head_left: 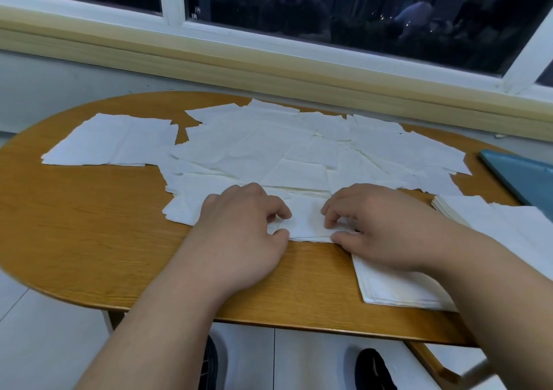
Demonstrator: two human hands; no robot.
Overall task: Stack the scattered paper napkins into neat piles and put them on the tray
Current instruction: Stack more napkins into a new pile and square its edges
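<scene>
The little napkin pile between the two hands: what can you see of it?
The napkin pile is a small flat stack of white, slightly crinkled paper sheets, layered edges showing along its near side. It lies on the wooden table near the front edge, with the scattered napkins behind it. The left hand pinches its left end, the right hand its right end.

White napkins (269,150) scattered, overlapping; neat pile (398,288) near; blue tray (520,177) right.
</scene>
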